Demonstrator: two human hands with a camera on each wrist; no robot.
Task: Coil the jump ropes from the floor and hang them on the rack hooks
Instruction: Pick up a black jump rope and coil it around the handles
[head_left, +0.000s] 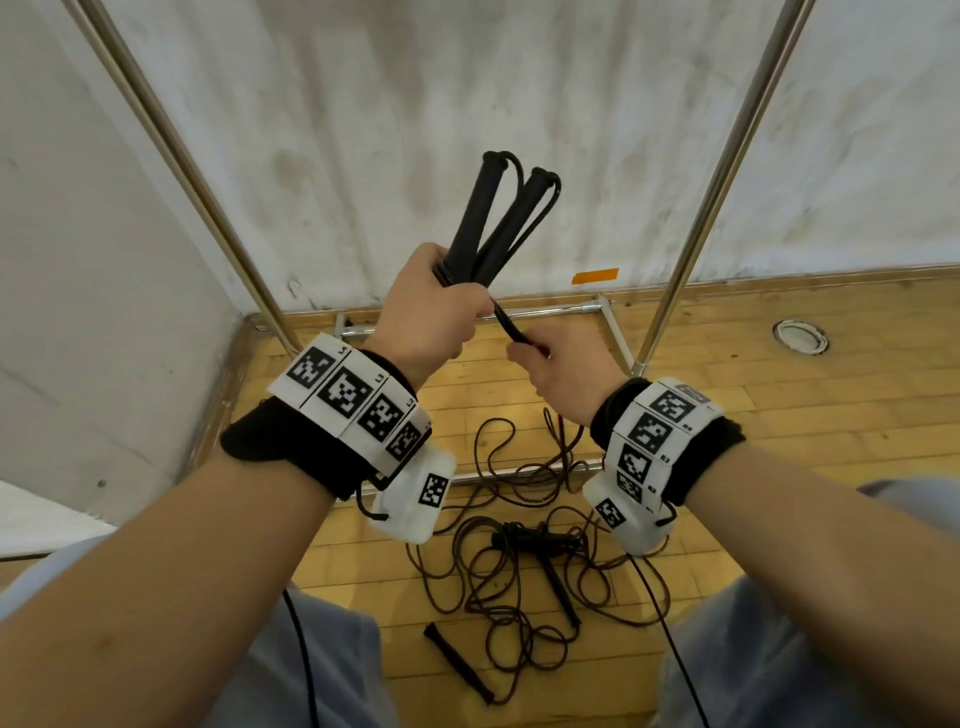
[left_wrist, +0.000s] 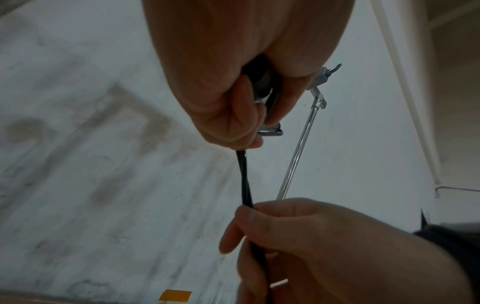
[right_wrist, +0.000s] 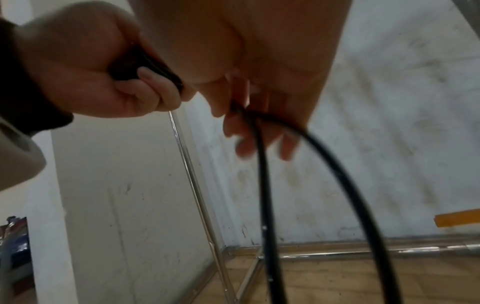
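Note:
My left hand (head_left: 434, 306) grips two black jump rope handles (head_left: 485, 218) side by side, tips pointing up toward the wall. The black cord (head_left: 511, 327) runs from that fist down to my right hand (head_left: 558, 364), which pinches it a short way below. In the left wrist view the cord (left_wrist: 245, 181) stretches taut between the left hand (left_wrist: 233, 115) and the right hand (left_wrist: 298, 236). In the right wrist view two strands of cord (right_wrist: 265, 185) drop from the right hand's fingers (right_wrist: 249, 131) toward the floor. A tangle of brown rope (head_left: 509, 587) with black handles (head_left: 460, 662) lies on the wooden floor below.
A chrome rack stands against the stained white wall, its two uprights (head_left: 727, 166) slanting either side of my hands and its base rail (head_left: 550, 312) on the floor. An orange tape strip (head_left: 595, 275) marks the wall. A round floor fitting (head_left: 800, 335) sits at the right.

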